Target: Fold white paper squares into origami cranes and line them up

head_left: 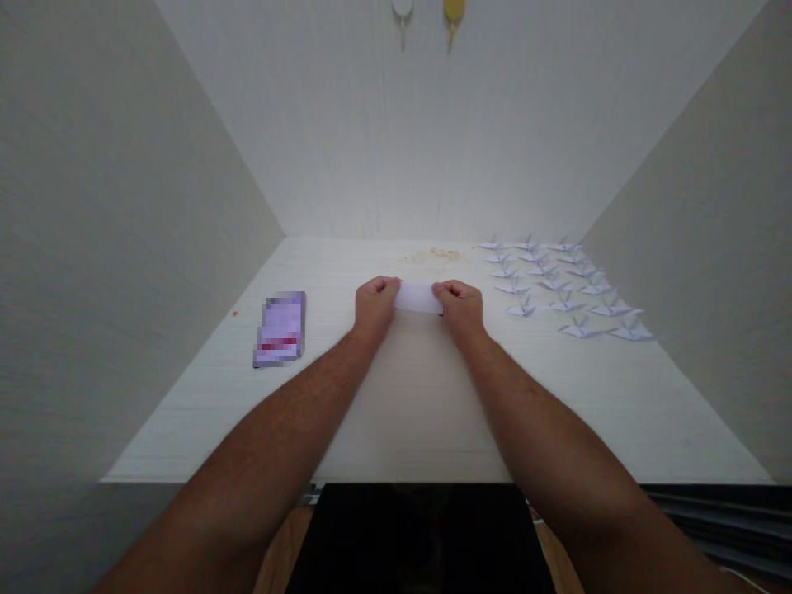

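Observation:
A small white sheet of paper (418, 297), folded into a narrow strip, lies on the white table (421, 396) at its middle. My left hand (374, 304) pinches the strip's left end with fingers curled. Gripping the right end the same way is my right hand (459, 307). Both hands rest on the tabletop. To the right, several folded white paper cranes (560, 285) stand in rows.
A purple pack (280, 328) with a red stripe lies flat at the table's left. White walls close in on the left, back and right. Two round hooks (428, 11) hang high on the back wall. The table's front edge runs just above my lap.

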`<move>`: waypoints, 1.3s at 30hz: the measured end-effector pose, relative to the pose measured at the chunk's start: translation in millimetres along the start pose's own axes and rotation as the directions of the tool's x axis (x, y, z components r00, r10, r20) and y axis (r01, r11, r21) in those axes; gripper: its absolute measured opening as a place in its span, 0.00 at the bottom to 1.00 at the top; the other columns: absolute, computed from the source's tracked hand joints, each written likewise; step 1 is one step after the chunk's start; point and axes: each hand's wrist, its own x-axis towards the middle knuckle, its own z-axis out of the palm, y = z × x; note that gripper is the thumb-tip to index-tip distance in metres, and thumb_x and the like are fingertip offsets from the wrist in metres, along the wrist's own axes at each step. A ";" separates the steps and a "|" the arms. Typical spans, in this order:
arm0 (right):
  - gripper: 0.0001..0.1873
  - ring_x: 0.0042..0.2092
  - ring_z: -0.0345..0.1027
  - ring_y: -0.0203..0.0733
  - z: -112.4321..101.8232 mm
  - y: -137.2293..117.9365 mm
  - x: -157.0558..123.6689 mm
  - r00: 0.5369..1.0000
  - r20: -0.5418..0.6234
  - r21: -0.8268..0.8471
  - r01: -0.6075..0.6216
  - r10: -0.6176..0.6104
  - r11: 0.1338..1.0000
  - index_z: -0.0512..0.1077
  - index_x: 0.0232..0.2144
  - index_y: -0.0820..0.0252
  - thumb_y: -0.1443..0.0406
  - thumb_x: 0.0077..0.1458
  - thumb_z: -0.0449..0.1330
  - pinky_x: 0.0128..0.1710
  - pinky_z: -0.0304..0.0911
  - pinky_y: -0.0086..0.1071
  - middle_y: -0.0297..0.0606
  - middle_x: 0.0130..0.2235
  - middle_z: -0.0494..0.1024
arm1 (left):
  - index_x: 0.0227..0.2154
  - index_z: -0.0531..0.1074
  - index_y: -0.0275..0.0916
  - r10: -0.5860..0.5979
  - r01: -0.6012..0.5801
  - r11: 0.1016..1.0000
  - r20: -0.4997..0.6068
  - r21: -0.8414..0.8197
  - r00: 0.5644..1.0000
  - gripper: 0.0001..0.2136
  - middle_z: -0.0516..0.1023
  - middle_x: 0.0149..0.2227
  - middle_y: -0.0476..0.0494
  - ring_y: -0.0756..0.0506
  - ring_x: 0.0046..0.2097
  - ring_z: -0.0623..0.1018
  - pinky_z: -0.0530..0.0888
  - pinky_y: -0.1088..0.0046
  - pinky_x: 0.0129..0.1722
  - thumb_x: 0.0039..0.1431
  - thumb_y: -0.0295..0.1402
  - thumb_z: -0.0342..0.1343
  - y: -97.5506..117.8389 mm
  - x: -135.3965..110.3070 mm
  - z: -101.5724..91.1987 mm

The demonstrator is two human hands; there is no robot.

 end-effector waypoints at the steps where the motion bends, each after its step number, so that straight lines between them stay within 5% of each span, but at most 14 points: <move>1: 0.15 0.27 0.60 0.36 0.4 0.0 0.1 1.000 -0.001 -0.009 -0.003 0.003 1.000 0.75 0.22 0.59 0.54 0.47 0.62 0.28 0.58 0.31 0.31 0.22 0.69 | 0.25 0.77 0.37 -0.008 0.008 1.000 0.005 -0.007 1.000 0.09 0.71 0.23 0.50 0.51 0.26 0.67 0.63 0.75 0.26 0.50 0.38 0.60 -0.6 0.3 -0.1; 16: 0.14 0.26 0.60 0.36 0.7 -1.9 -2.7 1.000 0.001 -0.005 -0.007 0.007 1.000 0.75 0.23 0.59 0.55 0.47 0.62 0.28 0.59 0.31 0.30 0.22 0.69 | 0.23 0.75 0.37 -0.003 0.007 0.998 0.068 -0.064 0.998 0.07 0.70 0.21 0.53 0.52 0.25 0.66 0.62 0.76 0.26 0.46 0.36 0.63 7.1 -6.2 -1.5; 27: 0.10 0.28 0.65 0.37 1.0 -7.0 -8.6 0.992 0.104 -0.099 0.079 -0.069 0.992 0.78 0.25 0.60 0.59 0.44 0.65 0.30 0.59 0.31 0.33 0.25 0.77 | 0.23 0.75 0.36 0.004 -0.028 0.998 0.371 0.057 0.929 0.11 0.76 0.24 0.49 0.51 0.26 0.70 0.65 0.75 0.27 0.43 0.39 0.66 14.0 -13.5 -3.7; 39: 0.11 0.26 0.61 0.36 1.1 -3.5 -5.3 0.988 0.095 -0.295 0.146 -0.124 0.944 0.76 0.25 0.60 0.57 0.49 0.62 0.30 0.57 0.32 0.32 0.24 0.74 | 0.21 0.75 0.36 0.024 -0.074 0.982 0.274 0.172 0.961 0.08 0.74 0.22 0.49 0.51 0.25 0.68 0.63 0.75 0.25 0.45 0.35 0.64 20.1 -16.1 0.2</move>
